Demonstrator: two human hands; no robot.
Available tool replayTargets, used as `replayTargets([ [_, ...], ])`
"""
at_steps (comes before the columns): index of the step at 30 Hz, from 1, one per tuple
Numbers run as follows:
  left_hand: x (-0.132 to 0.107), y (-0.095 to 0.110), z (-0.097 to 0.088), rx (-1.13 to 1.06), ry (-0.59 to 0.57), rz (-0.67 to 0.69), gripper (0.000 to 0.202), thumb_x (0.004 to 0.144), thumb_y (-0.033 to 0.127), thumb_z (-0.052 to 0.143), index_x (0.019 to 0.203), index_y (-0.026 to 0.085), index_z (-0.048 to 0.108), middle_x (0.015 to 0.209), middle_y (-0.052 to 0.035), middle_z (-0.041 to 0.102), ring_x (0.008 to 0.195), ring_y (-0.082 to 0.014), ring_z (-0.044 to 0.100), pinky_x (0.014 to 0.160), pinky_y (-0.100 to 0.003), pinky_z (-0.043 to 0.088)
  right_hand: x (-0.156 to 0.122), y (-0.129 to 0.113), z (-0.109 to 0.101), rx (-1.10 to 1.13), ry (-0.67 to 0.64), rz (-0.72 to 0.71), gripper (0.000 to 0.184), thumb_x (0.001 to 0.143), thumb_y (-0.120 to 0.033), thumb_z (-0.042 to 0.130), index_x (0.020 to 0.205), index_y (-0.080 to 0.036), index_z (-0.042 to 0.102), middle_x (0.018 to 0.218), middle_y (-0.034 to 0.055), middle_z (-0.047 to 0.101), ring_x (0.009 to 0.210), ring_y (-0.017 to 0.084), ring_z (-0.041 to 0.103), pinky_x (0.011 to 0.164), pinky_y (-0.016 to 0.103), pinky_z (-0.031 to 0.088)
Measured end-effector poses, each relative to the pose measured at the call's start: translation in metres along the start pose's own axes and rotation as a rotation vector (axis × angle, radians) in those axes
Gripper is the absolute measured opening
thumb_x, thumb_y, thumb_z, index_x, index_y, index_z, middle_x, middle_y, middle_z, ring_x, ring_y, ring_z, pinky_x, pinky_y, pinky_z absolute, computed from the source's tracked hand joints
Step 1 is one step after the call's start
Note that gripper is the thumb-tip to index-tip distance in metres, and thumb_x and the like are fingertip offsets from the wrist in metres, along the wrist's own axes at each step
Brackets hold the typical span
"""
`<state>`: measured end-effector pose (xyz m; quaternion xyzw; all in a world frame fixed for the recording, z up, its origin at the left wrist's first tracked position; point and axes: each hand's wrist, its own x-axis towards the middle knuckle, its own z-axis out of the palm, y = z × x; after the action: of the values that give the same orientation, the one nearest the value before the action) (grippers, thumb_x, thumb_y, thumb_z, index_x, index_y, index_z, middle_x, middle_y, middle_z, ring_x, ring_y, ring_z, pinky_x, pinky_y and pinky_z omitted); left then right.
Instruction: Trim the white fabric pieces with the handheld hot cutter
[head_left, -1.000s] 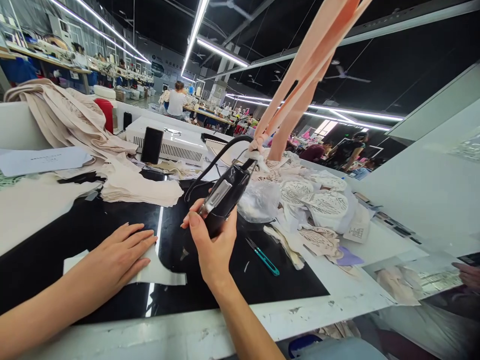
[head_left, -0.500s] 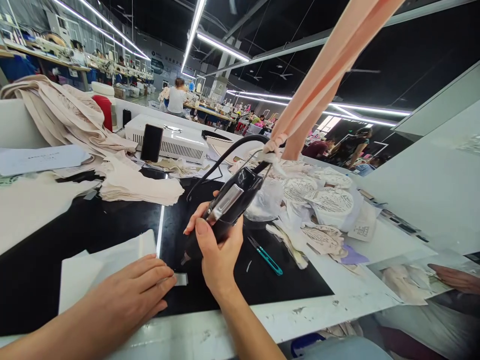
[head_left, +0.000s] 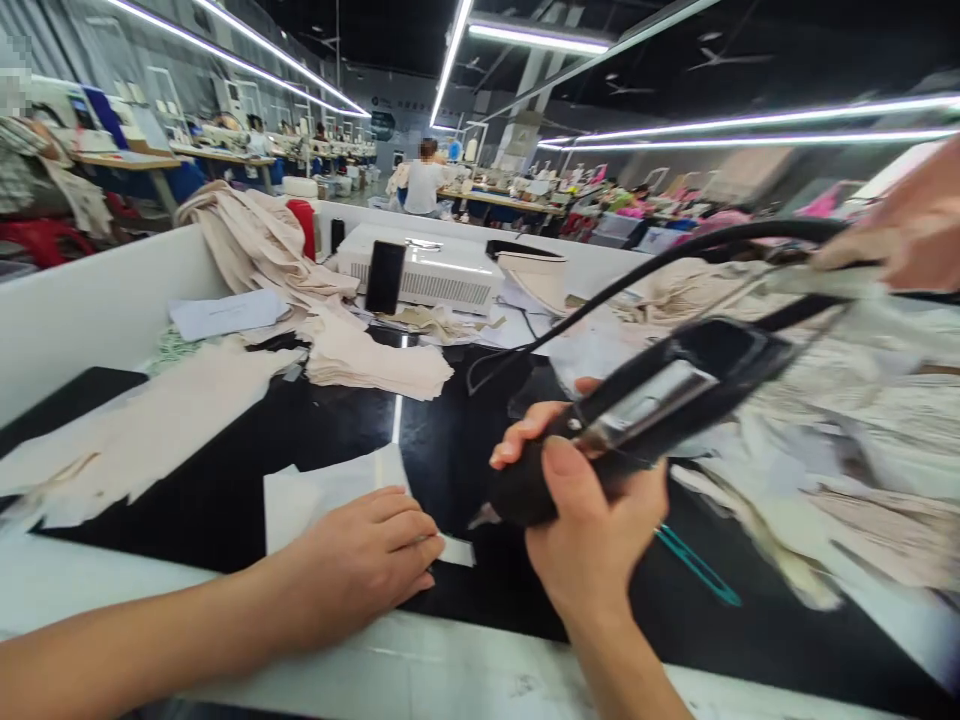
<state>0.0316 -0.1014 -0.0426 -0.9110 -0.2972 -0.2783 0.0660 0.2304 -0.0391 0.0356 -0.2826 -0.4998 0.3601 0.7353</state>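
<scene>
My right hand is closed round a black hand-held corded tool with a metal plate on its side, held tilted above the black work mat. Its black cable arches up and off to the right. My left hand lies flat, fingers together and stretched, on a white cut fabric piece near the table's front edge. The tool's tip hangs just right of that piece.
A stack of beige cut pieces lies behind. A white machine with a dark phone leaning on it stands at the back. Teal snips lie on the mat right. Blurred lace pieces fill the right. People work at distant tables.
The view swung left and closer. My left hand drew the white piece toward the front edge. The tool stayed in my right hand, now lower and flatter.
</scene>
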Motion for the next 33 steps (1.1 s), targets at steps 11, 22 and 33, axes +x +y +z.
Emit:
replayTargets([
  [11,0.004,0.000,0.003,-0.031,-0.041,0.005,0.031,0.127,0.039,0.075,0.145,0.014,0.079,0.124,-0.0106,0.084,0.120,-0.0258,0.081,0.127,-0.041,0.062,-0.001,-0.007,-0.007,0.047,0.012,0.015,0.054,0.080,-0.052,0.116,0.120,-0.034,0.085,0.081,-0.0081,0.081,0.058,0.016,0.073,0.056,0.029,0.065],
  [22,0.003,-0.001,0.000,-0.040,-0.071,-0.003,0.024,0.125,0.036,0.077,0.135,0.014,0.080,0.119,-0.0098,0.081,0.113,-0.0253,0.080,0.125,-0.042,0.063,-0.002,-0.008,-0.008,0.023,0.029,0.034,0.056,0.078,-0.053,0.116,0.119,-0.033,0.083,0.080,-0.0070,0.080,0.057,0.018,0.072,0.054,0.033,0.064],
  [33,0.005,0.000,-0.004,-0.042,-0.098,-0.015,0.024,0.128,0.036,0.072,0.135,0.014,0.080,0.121,-0.0099,0.084,0.112,-0.0249,0.081,0.121,-0.040,0.065,-0.005,-0.010,-0.009,-0.013,0.008,0.009,0.052,0.086,-0.054,0.111,0.121,-0.033,0.080,0.082,-0.0065,0.077,0.058,0.018,0.071,0.055,0.033,0.063],
])
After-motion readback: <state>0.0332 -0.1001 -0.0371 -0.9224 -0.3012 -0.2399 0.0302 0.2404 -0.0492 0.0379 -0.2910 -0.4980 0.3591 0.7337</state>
